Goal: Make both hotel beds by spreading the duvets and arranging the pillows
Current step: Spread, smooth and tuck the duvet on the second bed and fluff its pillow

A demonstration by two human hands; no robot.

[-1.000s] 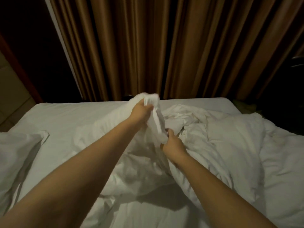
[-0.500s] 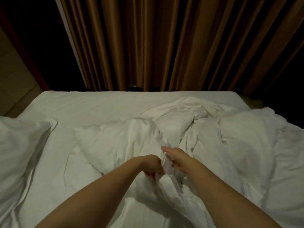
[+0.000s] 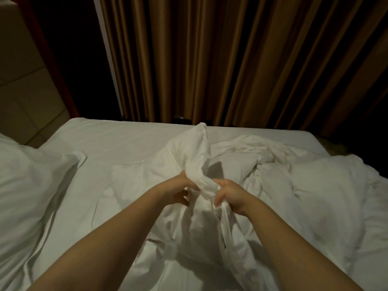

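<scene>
Gripping the duvet (image 3: 315,196) with both hands, mid-bed, straight ahead. Left hand (image 3: 177,191) has its fingers curled round the bunched fabric from the left. Right hand (image 3: 232,195) pinches the same bunch from the right, fingers curled. Hands are close together and roughly level, neither clearly nearer. The bunch rises from between them to a peak pointing away, toward the far edge. Can't tell if it's a corner or just a fold.

Key relation: the duvet's bulk lies heaped right of the hands and a bit beyond, so the right hand is closer to it. Left part of the bed (image 3: 130,135) is bare sheet. My read: the spread has to go left and far, hands parting along an edge.

Pillow (image 3: 31,181) sits at left, apart from the duvet, rumpled, not arranged. Curtain (image 3: 210,59) hangs behind the far edge. Spreading has barely begun, I'd say.
</scene>
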